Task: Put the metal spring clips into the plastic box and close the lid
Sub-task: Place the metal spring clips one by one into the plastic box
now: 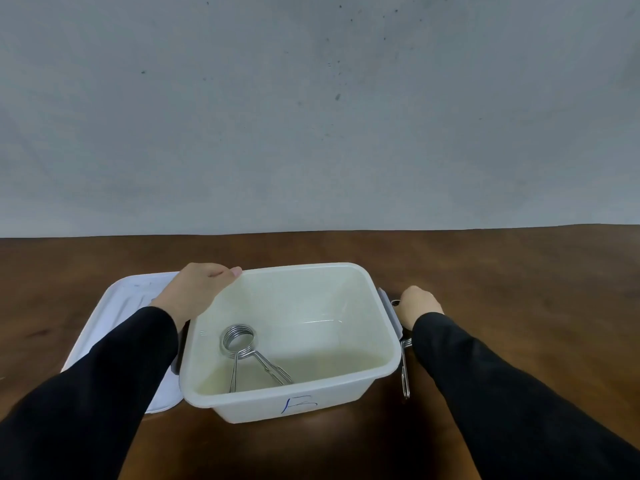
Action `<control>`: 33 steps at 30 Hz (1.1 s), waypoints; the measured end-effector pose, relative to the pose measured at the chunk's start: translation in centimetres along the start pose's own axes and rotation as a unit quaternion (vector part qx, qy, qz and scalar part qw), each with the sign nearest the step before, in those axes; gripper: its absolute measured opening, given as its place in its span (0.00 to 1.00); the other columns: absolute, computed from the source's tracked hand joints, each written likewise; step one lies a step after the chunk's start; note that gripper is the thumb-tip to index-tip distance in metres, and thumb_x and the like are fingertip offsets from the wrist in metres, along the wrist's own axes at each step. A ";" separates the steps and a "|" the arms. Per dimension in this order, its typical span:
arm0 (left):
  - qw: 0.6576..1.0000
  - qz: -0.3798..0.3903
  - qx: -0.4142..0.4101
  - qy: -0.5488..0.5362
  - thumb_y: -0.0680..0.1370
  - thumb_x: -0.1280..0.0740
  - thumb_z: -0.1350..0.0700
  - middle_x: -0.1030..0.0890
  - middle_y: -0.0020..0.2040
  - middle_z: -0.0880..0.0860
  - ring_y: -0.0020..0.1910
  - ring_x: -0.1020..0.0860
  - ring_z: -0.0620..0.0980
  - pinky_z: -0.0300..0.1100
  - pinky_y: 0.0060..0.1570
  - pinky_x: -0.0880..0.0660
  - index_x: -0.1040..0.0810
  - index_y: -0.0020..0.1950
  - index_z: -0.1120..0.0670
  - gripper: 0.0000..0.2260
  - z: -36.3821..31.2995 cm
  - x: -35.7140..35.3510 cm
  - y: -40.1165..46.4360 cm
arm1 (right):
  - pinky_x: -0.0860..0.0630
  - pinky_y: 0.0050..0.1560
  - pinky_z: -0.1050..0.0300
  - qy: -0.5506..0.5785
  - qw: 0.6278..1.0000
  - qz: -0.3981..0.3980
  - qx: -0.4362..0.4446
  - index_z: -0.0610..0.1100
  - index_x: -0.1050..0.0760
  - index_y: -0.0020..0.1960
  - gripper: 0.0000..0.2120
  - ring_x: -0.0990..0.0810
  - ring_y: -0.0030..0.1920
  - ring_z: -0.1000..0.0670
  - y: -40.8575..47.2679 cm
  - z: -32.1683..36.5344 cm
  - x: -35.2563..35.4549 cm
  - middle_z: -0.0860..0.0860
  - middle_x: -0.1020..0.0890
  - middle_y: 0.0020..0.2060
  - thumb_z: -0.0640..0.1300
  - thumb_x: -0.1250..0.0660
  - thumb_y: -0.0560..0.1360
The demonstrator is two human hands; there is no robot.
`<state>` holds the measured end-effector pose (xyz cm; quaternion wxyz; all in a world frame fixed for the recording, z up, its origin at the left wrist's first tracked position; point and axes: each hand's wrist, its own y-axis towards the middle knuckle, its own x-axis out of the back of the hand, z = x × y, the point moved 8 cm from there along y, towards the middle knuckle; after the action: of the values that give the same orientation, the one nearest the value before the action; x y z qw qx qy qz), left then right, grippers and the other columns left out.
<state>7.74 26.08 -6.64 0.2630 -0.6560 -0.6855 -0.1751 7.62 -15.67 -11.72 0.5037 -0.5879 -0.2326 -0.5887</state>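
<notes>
right hand point(417, 304) curls over a metal spring clip point(404, 367) on the table beside the plastic box point(346, 393); its grip is hidden. left hand point(197, 292) holds the rim. another clip point(242, 351) lies inside. stiff, light steel, likely best pinched by the handles.

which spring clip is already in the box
The spring clip lying on the plastic box floor, coil up. The other clip lies outside on the table by the right hand.
</notes>
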 end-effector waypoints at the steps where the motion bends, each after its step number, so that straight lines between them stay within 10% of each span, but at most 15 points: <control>1: 1.000 -0.002 0.001 0.000 0.77 0.33 0.39 0.25 0.35 0.52 0.35 0.30 0.50 0.44 0.39 0.34 0.15 0.43 0.54 0.19 -0.2 0.0 -0.2 | 0.27 0.38 0.55 0.007 1.000 -0.008 0.004 0.41 0.27 0.40 0.09 0.26 0.31 0.48 0.2 0.1 0.1 0.47 0.24 0.32 0.43 0.33 0.77; 17: 1.000 -0.001 -0.010 -0.002 0.80 0.35 0.44 0.34 0.34 0.54 0.33 0.37 0.51 0.42 0.32 0.40 0.20 0.49 0.67 0.24 -1.4 0.0 -1.2 | 0.27 0.43 0.57 0.108 0.937 -0.260 0.205 0.43 0.19 0.56 0.17 0.21 0.44 0.46 -8.5 6.3 18.0 0.46 0.21 0.52 0.54 0.28 0.73; 22: 1.000 -0.002 -0.018 0.000 0.81 0.35 0.45 0.35 0.33 0.54 0.30 0.38 0.50 0.43 0.30 0.41 0.21 0.45 0.68 0.23 -1.5 -0.1 -1.0 | 0.32 0.31 0.60 0.081 0.942 -0.157 0.285 0.50 0.19 0.45 0.12 0.23 0.35 0.55 -16.6 13.7 16.9 0.53 0.19 0.41 0.58 0.27 0.70; 29: 0.999 -0.004 -0.033 -0.004 0.81 0.36 0.45 0.31 0.34 0.55 0.31 0.35 0.50 0.43 0.33 0.37 0.20 0.47 0.67 0.23 -1.4 0.0 -0.9 | 0.24 0.48 0.54 -0.114 0.953 -0.011 0.280 0.42 0.17 0.55 0.19 0.18 0.48 0.46 -14.3 17.0 2.5 0.48 0.17 0.50 0.55 0.30 0.73; 33: 0.999 -0.006 -0.041 -0.002 0.81 0.36 0.45 0.32 0.32 0.54 0.30 0.36 0.51 0.44 0.34 0.37 0.19 0.48 0.67 0.22 -1.4 0.1 -0.9 | 0.31 0.34 0.58 -0.147 0.957 0.045 0.248 0.41 0.24 0.42 0.11 0.22 0.40 0.45 -11.9 16.4 -1.4 0.50 0.23 0.36 0.49 0.29 0.73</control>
<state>7.05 25.26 -5.36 0.2334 -0.6626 -0.6820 -0.2034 4.55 3.50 -5.97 0.6200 -0.5344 -0.4156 -0.3965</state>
